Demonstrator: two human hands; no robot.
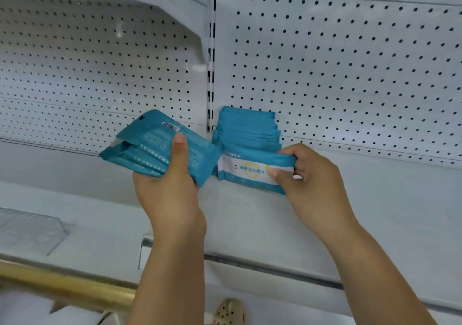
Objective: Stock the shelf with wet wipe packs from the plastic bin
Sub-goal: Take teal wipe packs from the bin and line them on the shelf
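Pegboard panel (350, 62): white and dotted with holes, rising behind and above both hands.
Shelf (375, 212): white, lying beneath both hands and stretching out to either side of them.
Brass rail (62, 284): running below and left of the left forearm.
Slotted post (212, 62): standing upright behind the gap between the two hands.
Left hand (170, 189): gripping a bundle of packs, thumb pressing flat along the topmost pack, fingers curling underneath; it is hovering just above the shelf.
Right hand (310, 174): pinching the front pack at its right end, thumb lying on the printed face, fingers curling over the top edge.
Clear plastic piece (27, 227): lying well to the left of the left hand.
Bundle of packs (155, 150): teal, fanning out left of the left thumb, barcode side facing up, right edge sitting just beside the row.
Row of packs (247, 130): teal, standing on edge on the shelf, running back from the right hand's fingers to the pegboard panel.
Front pack (250, 172): white-and-teal label facing forward, standing at the near end of the row.
Shoe (228, 311): spotted, showing between the forearms.
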